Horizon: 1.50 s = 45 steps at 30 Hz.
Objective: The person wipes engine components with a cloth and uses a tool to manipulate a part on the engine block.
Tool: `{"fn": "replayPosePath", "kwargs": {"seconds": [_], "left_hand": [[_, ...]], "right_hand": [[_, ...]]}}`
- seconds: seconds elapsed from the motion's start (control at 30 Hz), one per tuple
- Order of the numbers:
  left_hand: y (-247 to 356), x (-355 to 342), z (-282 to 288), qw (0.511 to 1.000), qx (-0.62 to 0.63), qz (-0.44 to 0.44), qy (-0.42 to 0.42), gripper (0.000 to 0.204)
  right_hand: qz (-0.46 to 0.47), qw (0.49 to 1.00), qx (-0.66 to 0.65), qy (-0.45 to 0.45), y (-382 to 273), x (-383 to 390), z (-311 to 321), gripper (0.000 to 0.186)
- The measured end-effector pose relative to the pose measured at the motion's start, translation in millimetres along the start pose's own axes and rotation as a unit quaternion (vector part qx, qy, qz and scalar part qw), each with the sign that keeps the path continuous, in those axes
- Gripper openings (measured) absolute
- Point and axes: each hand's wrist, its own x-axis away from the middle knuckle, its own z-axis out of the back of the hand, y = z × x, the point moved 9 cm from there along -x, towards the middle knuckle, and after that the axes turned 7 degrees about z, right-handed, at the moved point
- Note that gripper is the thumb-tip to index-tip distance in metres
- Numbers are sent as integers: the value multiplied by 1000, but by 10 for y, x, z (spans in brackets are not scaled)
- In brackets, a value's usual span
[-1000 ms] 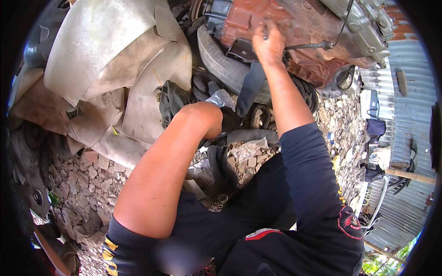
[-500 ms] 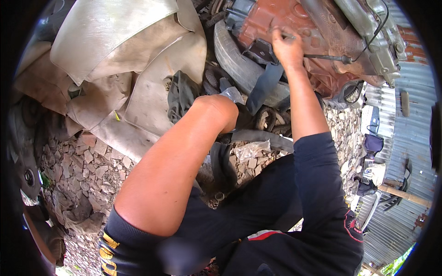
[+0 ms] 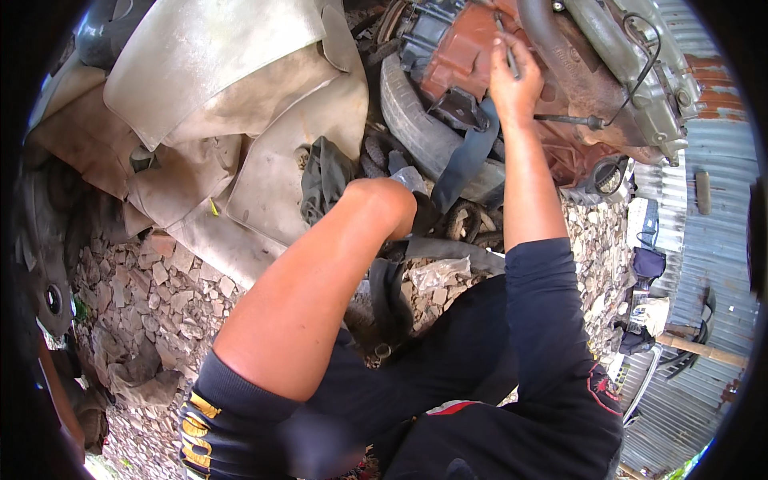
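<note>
My right hand (image 3: 516,84) is closed round a slim, dark metal rod-like tool (image 3: 513,62). The tool's upper end lies against or just above the reddish-brown casing (image 3: 460,60) of a large engine; contact cannot be made out. A grey pipe (image 3: 550,40) runs along the engine to the right of the hand. Just below the knuckles, a black bracket (image 3: 458,108) sticks out from the casing. A thin rod with a dark fitting (image 3: 594,122) passes beside my wrist. A bare bent limb of mine crosses the left side, and my left hand does not show.
Pale folded sheets (image 3: 280,160) are heaped at the left. An old tyre (image 3: 412,120) curves under the engine, beside a dark strip (image 3: 464,156) and clear plastic (image 3: 440,274). Broken stones (image 3: 160,280) cover the ground. Corrugated metal (image 3: 712,256) stands at the right.
My right hand has shifted slightly up along the casing. The tool now points more upward and shows more of its length. The whole view has moved a little.
</note>
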Motion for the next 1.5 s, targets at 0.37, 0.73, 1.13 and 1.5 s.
{"fn": "replayPosePath", "kwargs": {"seconds": [0.37,0.73,1.13,1.5], "left_hand": [[6,-19,-21,1000,-6,9,-6,28],[-5,-120,-50,999,-27,15,-17,32],[51,-64,7,999,-31,-1,-5,30],[92,-63,-59,1000,-22,7,3,30]], "right_hand": [[-93,988,115,-38,131,133,30,25],[88,994,12,-59,-479,48,-46,24],[153,985,33,71,-844,-265,195,22],[67,997,43,6,-626,-307,242,23]]}}
